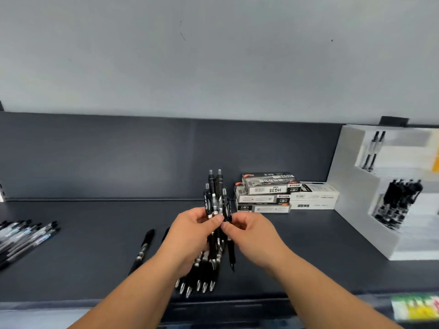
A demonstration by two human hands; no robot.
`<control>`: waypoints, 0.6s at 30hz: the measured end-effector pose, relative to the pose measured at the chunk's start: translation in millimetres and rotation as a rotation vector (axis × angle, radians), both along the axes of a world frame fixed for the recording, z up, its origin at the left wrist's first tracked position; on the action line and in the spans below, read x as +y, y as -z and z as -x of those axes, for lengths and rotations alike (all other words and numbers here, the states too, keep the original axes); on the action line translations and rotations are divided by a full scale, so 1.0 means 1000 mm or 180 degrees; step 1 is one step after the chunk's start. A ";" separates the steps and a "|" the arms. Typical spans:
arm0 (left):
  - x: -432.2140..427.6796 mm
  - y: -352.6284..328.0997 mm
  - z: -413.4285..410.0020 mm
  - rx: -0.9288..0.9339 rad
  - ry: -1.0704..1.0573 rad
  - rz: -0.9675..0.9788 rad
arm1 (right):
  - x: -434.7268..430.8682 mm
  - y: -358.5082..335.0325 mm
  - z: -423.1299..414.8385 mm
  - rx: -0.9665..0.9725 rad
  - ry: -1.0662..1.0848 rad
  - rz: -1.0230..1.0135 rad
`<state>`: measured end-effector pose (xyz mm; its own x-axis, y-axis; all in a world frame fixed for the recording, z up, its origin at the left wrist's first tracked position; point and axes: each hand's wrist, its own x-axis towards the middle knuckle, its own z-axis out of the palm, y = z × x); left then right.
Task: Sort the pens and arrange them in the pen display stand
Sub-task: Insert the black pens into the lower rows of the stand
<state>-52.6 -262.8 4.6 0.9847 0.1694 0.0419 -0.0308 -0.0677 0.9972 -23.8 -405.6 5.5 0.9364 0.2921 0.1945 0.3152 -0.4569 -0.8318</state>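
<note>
Head view: left hand (190, 236) grips upright pen bundle (213, 195); right hand (254, 238) pinches single pen (231, 252).

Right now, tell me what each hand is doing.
Left hand: grips the bundle of black pens.
Right hand: pinches one pen at the bundle's right edge.

Left grip (190, 233): bare hand, visible fingers and thumb bare too.
Right grip (251, 238): bare hand, likewise bare on fingers and thumb.
Left forearm (133, 288): bare from wrist to the lower edge of the view, slim.
Right forearm (320, 288): bare the same way, wrist bare as well.
Clothing: cannot be told, only bare parts in view.
</note>
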 end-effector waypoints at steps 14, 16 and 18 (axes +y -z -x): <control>-0.209 -0.005 -0.039 -0.0430 0.0106 -0.0131 | -0.207 -0.010 -0.017 -0.0275 0.0399 0.0085; -0.247 -0.009 -0.045 -0.0556 0.0073 -0.0169 | -0.246 -0.018 -0.021 -0.0319 0.0411 0.0098; -0.280 -0.015 -0.050 -0.0703 0.0026 -0.0110 | -0.280 -0.025 -0.026 -0.0445 0.0482 0.0042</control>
<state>-2.2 -542.4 19.5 0.9523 0.1560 0.2622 -0.2487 -0.1007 0.9633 2.6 -685.6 30.7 0.9340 0.1533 0.3227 0.3541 -0.5183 -0.7784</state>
